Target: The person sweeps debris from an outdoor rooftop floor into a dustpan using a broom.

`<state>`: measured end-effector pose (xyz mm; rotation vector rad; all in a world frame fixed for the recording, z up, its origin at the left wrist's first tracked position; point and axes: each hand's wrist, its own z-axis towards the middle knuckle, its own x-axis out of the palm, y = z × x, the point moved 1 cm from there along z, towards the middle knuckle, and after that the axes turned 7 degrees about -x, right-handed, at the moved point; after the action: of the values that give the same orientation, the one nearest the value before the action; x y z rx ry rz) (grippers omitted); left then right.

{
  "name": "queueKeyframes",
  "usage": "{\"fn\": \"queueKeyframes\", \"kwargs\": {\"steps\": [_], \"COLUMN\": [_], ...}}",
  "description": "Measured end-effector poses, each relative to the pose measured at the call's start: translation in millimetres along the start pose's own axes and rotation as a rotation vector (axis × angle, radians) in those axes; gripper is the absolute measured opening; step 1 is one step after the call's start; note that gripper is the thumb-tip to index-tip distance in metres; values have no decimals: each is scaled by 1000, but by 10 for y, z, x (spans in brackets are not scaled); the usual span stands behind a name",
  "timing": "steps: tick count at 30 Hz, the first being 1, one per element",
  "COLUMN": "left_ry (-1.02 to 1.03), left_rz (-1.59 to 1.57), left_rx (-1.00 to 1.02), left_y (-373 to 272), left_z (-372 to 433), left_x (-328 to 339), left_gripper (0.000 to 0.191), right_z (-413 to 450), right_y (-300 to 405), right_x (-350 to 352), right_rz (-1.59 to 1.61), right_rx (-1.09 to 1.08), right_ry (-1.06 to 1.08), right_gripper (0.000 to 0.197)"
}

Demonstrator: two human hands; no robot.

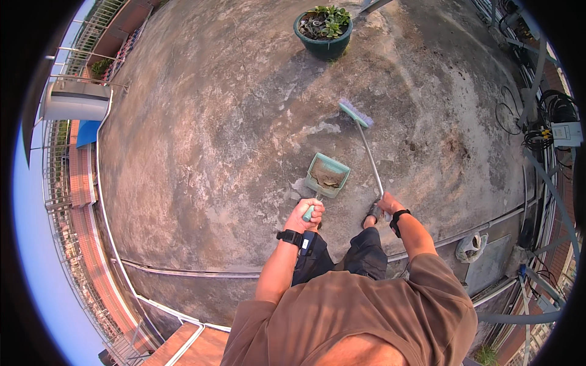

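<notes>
My left hand [307,213] grips the pale green handle of a dustpan [340,164]. Brown dirt [327,175] and what looks like a dry leaf lie inside the pan, which is in front of my feet; whether it touches the floor I cannot tell. In my right hand [389,204] is the grey pole of a broom [369,151]. The pole slants forward and left to a green broom head [355,115] with pale purple bristles, beyond the dustpan and to its right. A dark shoe [374,210] shows just left of my right hand.
Stained, cracked concrete [206,151] spreads all around. A green pot with a leafy plant [326,45] stands ahead. To the right are metal struts, coiled black cables [556,103] and a white plastic bag [470,247]. Behind my feet a white pipe [192,271] crosses the floor.
</notes>
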<state>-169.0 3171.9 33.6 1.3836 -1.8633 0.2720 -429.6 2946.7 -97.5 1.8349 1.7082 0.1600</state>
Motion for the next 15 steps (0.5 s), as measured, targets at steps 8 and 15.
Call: {"fn": "queueKeyframes", "kwargs": {"steps": [8,15], "left_ry": [-19,-71], "left_rz": [-45,-47], "left_rx": [5,67], "left_y": [-310,-274], "left_z": [-253,-264], "left_x": [-304,-400], "left_gripper": [18,17], "right_z": [-1793,-2146], "right_y": [-57,782], "right_x": [1113,802], "right_rz": [159,134], "right_rx": [137,81], "right_ry": [251,69], "right_gripper": [16,22]}}
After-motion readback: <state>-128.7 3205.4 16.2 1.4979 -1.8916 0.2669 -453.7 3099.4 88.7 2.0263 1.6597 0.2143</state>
